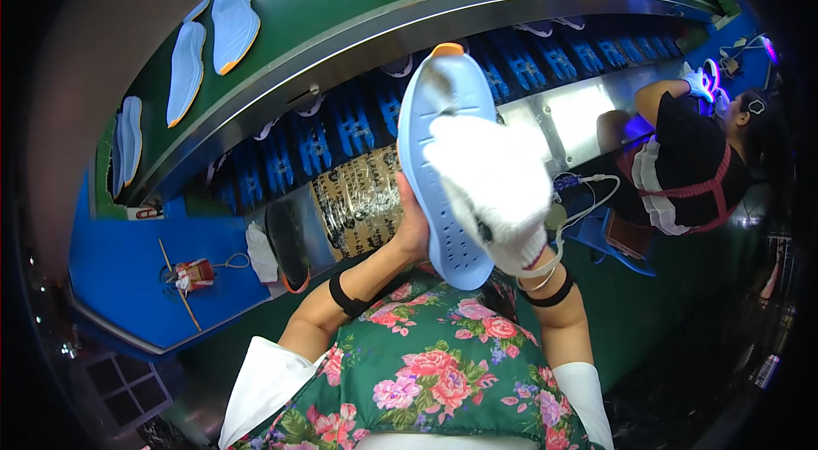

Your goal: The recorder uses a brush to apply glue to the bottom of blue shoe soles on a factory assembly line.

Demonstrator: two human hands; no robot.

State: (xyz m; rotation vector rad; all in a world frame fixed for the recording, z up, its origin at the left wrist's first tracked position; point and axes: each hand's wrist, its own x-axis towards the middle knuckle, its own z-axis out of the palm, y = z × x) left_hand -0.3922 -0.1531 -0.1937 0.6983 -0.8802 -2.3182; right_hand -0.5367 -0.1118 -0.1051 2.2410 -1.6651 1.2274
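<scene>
A light blue shoe sole (421,139) with an orange edge at its toe stands tilted in front of me, its pitted inner face showing. My left hand (412,224) is bare and wrapped round the sole's left edge. In a white knit glove, my right hand (494,181) is over the sole's right side, overexposed and smeared by motion. From its fingers a tool with a dark blurred tip (438,85) reaches the upper part of the sole; its kind cannot be made out.
Beyond a metal rail, a green conveyor belt (315,2) carries several blue soles. Below it runs a rack of blue holders (311,152) with shoes. A taped carton (356,203) and a dark shoe (285,241) lie left of my hands. At right, a co-worker (690,169) handles a glowing item.
</scene>
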